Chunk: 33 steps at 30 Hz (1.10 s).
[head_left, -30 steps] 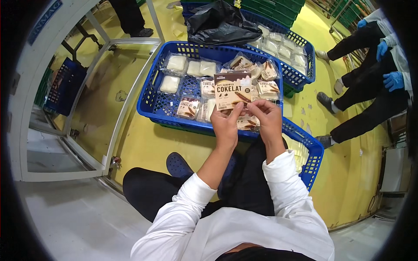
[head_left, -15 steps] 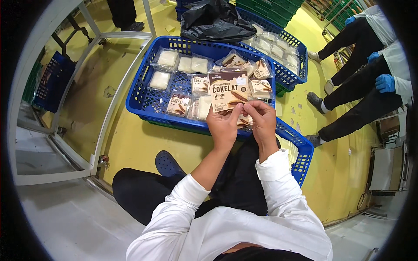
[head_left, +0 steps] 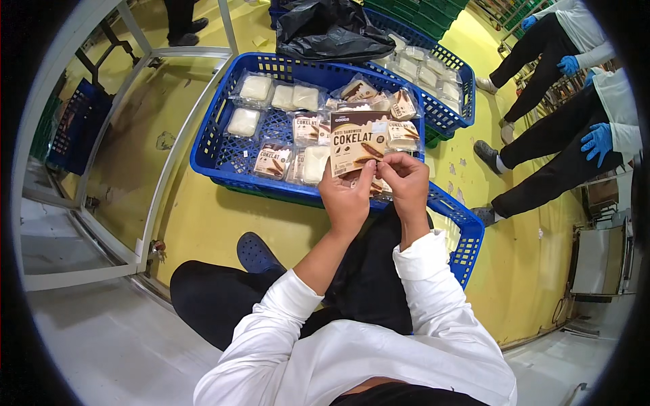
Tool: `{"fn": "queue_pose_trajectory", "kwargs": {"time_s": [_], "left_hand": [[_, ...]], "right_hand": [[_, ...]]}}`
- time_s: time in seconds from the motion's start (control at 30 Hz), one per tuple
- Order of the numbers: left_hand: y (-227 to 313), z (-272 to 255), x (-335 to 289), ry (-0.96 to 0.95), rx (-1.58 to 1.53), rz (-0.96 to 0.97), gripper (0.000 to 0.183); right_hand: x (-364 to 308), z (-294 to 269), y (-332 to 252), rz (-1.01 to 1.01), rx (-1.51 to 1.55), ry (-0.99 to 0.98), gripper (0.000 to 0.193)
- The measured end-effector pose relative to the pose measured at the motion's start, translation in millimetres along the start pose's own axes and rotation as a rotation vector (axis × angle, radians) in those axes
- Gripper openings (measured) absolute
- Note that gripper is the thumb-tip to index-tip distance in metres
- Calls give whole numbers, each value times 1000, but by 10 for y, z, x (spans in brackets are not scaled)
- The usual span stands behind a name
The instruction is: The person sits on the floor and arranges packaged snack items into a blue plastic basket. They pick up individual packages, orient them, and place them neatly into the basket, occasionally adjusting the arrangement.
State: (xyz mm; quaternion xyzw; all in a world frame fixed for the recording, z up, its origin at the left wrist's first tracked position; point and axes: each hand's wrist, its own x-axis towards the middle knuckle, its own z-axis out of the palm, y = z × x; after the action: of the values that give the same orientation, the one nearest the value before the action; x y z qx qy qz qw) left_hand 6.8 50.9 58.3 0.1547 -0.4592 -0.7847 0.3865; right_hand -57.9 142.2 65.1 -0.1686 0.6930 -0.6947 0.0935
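Observation:
Both hands hold up a square, brown-and-cream printed label card (head_left: 353, 141) with a picture of bread on it, over the near side of a blue crate (head_left: 215, 169). My left hand (head_left: 347, 201) grips its lower edge, thumb in front. At the card's lower right corner, the thumb and forefinger of my right hand (head_left: 407, 184) pinch together; what exactly lies between them is hard to see. Inside the crate are clear-wrapped white bread squares (head_left: 256, 88) on the left, and packs with the same printed label (head_left: 273, 161) in the middle and right.
Behind stands another blue crate (head_left: 460, 116) full of wrapped bread, with a black plastic bag (head_left: 332, 30) beside it. Green crates (head_left: 420, 20) are stacked at the back. A white metal frame (head_left: 189, 108) stands left. People with blue gloves (head_left: 597, 143) stand at right.
The card has shifted slightly and tilts a little more, while both hands keep their grip. At right, a co-worker's gloved hand has spread its fingers. The whole view has moved slightly.

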Motion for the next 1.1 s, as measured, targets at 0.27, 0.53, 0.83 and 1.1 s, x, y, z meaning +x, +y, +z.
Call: {"fn": "queue_pose_trajectory", "kwargs": {"time_s": [0.27,0.53,0.83,1.1], "left_hand": [[63,30,-11,19,-1,18,29],[110,30,49,62,-62,-2,29],[114,7,4,-6,17,-14,36],[48,20,-17,-26,-9,24,35]], "right_hand": [[-7,-24,45,41,23,-2,9],[-18,-13,-37,66,90,-76,11],[11,-41,32,62,49,-51,6],[-9,-43,65,45,9,-17,5]]}}
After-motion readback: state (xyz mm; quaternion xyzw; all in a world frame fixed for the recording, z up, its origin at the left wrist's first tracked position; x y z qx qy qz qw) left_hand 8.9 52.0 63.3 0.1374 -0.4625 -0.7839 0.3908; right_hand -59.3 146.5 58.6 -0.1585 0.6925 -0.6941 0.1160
